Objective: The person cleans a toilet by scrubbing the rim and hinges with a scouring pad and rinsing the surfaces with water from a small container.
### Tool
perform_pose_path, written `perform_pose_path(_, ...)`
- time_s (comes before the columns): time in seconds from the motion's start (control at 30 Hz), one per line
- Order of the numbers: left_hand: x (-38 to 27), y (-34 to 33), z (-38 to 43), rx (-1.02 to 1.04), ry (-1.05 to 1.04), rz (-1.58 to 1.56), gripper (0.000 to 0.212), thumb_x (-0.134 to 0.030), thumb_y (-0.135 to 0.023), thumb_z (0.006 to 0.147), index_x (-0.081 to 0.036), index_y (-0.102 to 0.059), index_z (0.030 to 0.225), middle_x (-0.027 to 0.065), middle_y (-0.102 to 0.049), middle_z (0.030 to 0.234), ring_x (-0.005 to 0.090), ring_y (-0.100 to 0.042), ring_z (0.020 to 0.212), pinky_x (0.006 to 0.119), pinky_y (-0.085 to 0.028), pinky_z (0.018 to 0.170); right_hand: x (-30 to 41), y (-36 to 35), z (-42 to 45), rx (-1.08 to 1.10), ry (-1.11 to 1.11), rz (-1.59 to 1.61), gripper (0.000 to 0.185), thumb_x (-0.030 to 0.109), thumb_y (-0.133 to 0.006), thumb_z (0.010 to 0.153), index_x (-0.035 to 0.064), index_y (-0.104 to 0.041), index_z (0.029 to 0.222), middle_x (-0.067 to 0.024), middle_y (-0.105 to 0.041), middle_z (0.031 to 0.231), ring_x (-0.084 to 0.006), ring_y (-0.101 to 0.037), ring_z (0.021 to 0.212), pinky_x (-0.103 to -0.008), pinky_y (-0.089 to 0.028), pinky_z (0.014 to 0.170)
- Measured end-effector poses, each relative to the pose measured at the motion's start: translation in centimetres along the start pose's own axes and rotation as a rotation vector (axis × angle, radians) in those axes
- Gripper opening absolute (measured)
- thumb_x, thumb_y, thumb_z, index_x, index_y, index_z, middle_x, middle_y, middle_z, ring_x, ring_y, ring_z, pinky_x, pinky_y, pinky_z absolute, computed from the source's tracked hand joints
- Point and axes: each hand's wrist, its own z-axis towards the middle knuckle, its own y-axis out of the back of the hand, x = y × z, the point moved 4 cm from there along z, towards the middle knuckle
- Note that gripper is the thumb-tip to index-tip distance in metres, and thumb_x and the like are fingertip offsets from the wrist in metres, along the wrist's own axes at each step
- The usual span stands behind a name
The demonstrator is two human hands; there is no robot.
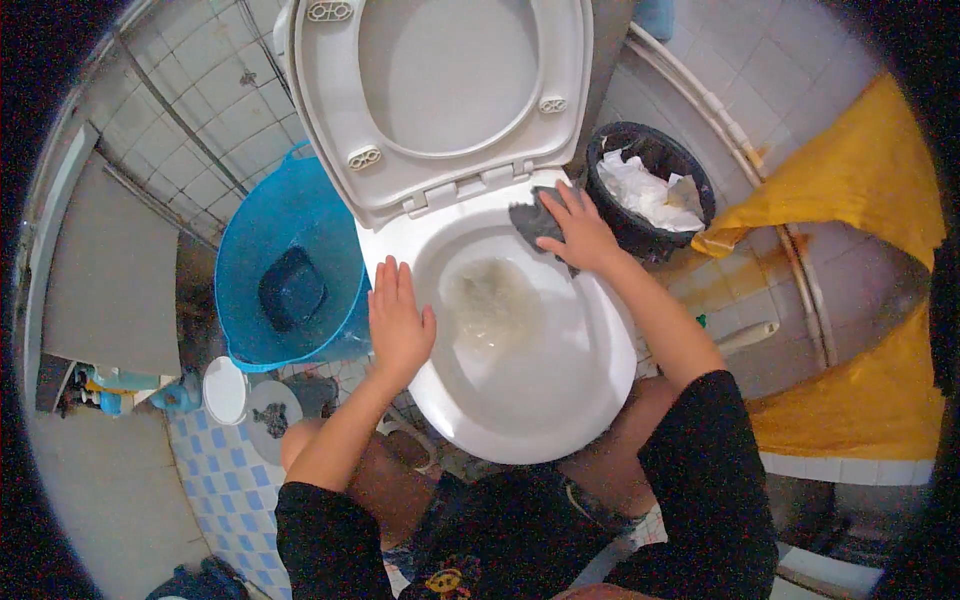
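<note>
Before me stands a white toilet bowl (517, 448) with murky, whitish water (487, 304) in it. Its seat (330, 82) and lid (450, 67) are both raised at the back. My left hand (399, 326) lies flat on the bowl's left rim, fingers straight, thumb apart, holding nothing. At the back right of the rim, my right hand (585, 232) presses a dark grey cloth (531, 217) against the porcelain. Part of the cloth is hidden under the palm and fingers.
Left of the toilet is a blue tub (247, 277) with a dark basin (296, 289) inside. A black bin (630, 240) of crumpled paper (645, 191) stands close by my right hand. Yellow fabric (847, 195) hangs at right, near wall pipes (720, 116). A white bucket (225, 390) sits lower left.
</note>
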Motion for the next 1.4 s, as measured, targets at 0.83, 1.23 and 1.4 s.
perform_pose_path(0.83,0.8,0.4,1.0,0.003,0.139,-0.021,0.065,-0.007,-0.058,0.077,0.01,-0.031,0.134,0.0289,-0.024,0.144,0.0417,-0.021,0.136,0.05,-0.023,0.109,3.7,0.4,0.4,-0.147,0.093,-0.232,0.064,0.031,-0.059,0.086,-0.0012,-0.035,0.136,-0.0182,-0.031,0.145,-0.0319,-0.027,0.135,-0.048,-0.028,0.107)
perform_pose_path(1.23,-0.6,1.2,-0.4,0.145,0.132,-0.08,0.067,-0.007,-0.056,0.079,0.006,-0.027,0.138,0.0233,-0.017,0.149,0.0386,-0.015,0.139,0.054,-0.019,0.11,11.3,-3.7,3.9,-0.145,-0.236,-0.451,0.053,0.018,-0.036,0.091,-0.0084,-0.033,0.137,-0.0301,-0.025,0.145,-0.0421,-0.022,0.136,-0.0526,-0.015,0.11)
perform_pose_path(1.4,0.2,0.7,-0.9,0.113,0.129,-0.045,0.064,-0.006,-0.055,0.08,0.005,-0.029,0.138,0.0232,-0.019,0.149,0.038,-0.016,0.139,0.055,-0.018,0.109,19.8,-4.0,3.2,-0.297,-0.261,0.395,0.049,0.014,-0.037,0.091,-0.0078,-0.035,0.135,-0.029,-0.029,0.143,-0.0405,-0.025,0.135,-0.0496,-0.019,0.11)
